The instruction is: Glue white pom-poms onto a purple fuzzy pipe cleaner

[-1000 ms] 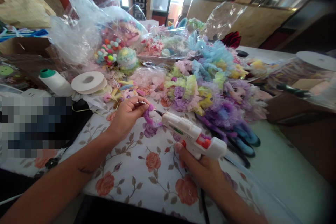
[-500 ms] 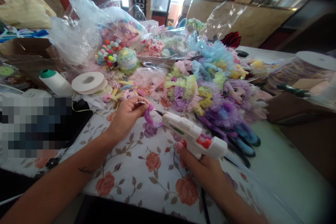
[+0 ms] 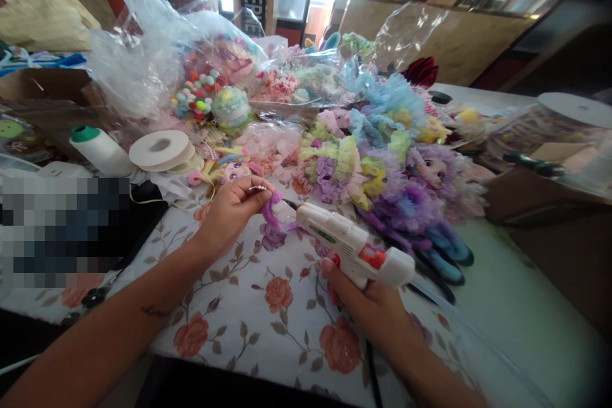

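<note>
My left hand (image 3: pixel 235 207) pinches a fuzzy purple strip (image 3: pixel 272 211), bent like a pipe cleaner, just left of the middle. A short string of small white beads (image 3: pixel 259 188) shows at its fingertips. My right hand (image 3: pixel 366 303) is wrapped round the handle of a white glue gun (image 3: pixel 351 242) with a red trigger. The dark nozzle points left at the purple strip, very close to it; whether they touch I cannot tell. A clear glue stick (image 3: pixel 444 299) sticks out of the gun's back end.
A flowered cloth (image 3: pixel 239 325) covers the table. Behind my hands lie ruffled fabric pieces (image 3: pixel 329 166), a purple-haired doll (image 3: pixel 433 172), a small doll head (image 3: pixel 234 171) and plastic bags (image 3: pixel 143 51). A ribbon spool (image 3: pixel 160 150) and thread cone (image 3: pixel 102 150) stand left, a cardboard box (image 3: pixel 545 204) right.
Almost nothing differs. The glue gun's nozzle sits very slightly further right of the purple strip, and both hands keep their hold.
</note>
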The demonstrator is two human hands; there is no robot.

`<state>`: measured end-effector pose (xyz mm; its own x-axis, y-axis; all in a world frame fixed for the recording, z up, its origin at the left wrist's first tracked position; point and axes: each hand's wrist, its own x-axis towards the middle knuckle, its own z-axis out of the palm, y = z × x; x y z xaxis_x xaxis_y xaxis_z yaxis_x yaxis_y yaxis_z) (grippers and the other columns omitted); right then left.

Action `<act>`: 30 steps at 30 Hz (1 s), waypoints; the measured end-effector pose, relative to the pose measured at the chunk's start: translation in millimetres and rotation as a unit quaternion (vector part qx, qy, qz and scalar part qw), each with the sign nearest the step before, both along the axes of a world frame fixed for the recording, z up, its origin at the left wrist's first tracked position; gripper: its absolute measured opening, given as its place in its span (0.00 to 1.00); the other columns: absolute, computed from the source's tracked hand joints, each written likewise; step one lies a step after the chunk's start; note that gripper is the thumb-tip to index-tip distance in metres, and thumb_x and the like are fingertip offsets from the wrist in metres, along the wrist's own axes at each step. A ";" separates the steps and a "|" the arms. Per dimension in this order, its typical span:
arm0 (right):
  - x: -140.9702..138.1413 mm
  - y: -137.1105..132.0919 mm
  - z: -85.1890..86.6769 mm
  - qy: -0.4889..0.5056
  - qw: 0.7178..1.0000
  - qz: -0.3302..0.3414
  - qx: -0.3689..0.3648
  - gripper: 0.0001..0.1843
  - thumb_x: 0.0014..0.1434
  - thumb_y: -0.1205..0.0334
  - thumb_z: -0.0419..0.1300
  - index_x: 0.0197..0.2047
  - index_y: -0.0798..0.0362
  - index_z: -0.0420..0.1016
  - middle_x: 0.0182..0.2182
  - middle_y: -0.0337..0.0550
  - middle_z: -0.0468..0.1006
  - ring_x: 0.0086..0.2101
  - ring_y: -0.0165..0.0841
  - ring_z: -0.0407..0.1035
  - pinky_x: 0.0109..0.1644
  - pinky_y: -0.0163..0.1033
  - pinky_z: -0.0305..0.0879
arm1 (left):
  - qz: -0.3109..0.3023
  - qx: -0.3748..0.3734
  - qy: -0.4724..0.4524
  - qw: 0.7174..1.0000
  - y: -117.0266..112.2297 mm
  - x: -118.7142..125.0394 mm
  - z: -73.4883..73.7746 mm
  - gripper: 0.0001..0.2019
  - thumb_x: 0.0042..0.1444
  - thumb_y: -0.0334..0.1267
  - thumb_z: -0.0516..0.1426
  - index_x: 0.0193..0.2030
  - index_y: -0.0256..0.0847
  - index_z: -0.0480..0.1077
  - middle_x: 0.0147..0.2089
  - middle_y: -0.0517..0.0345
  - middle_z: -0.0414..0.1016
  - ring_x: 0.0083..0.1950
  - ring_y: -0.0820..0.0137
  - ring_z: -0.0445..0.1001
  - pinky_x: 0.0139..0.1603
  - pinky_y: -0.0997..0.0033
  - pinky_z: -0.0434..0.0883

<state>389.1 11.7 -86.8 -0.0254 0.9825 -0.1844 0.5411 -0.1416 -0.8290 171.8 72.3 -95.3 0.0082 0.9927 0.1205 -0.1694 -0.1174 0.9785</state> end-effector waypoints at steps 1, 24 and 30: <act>-0.1 -0.4 0.1 0.000 1.000 0.000 -0.002 0.22 0.56 0.45 0.56 0.19 0.50 0.64 0.15 0.36 0.67 0.18 0.30 0.62 0.22 0.35 0.60 | 0.002 -0.001 0.001 1.000 0.2 0.0 -0.2 0.07 0.55 0.39 0.63 0.34 0.38 0.75 0.29 0.59 0.73 0.27 0.74 0.73 0.31 0.74 0.71; 0.1 1.4 2.8 0.009 1.000 0.001 0.003 0.20 0.56 0.46 0.57 0.20 0.50 0.65 0.15 0.36 0.67 0.19 0.30 0.62 0.24 0.35 0.60 | -0.002 -0.006 -0.022 1.000 0.0 0.7 0.5 0.06 0.55 0.39 0.63 0.34 0.38 0.75 0.29 0.59 0.76 0.26 0.73 0.75 0.31 0.72 0.74; -0.2 1.8 2.1 0.016 1.000 -0.004 -0.012 0.20 0.56 0.46 0.57 0.21 0.50 0.65 0.15 0.35 0.66 0.19 0.30 0.62 0.24 0.35 0.59 | -0.003 -0.009 -0.021 1.000 -0.1 0.7 1.1 0.07 0.55 0.39 0.63 0.33 0.38 0.74 0.30 0.58 0.77 0.27 0.72 0.75 0.32 0.70 0.74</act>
<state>388.9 13.5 -84.7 -0.0239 0.9780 -0.2075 0.5131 -0.1661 -0.8421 172.5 72.2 -94.2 0.0100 0.9946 0.1030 -0.2112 -0.0985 0.9725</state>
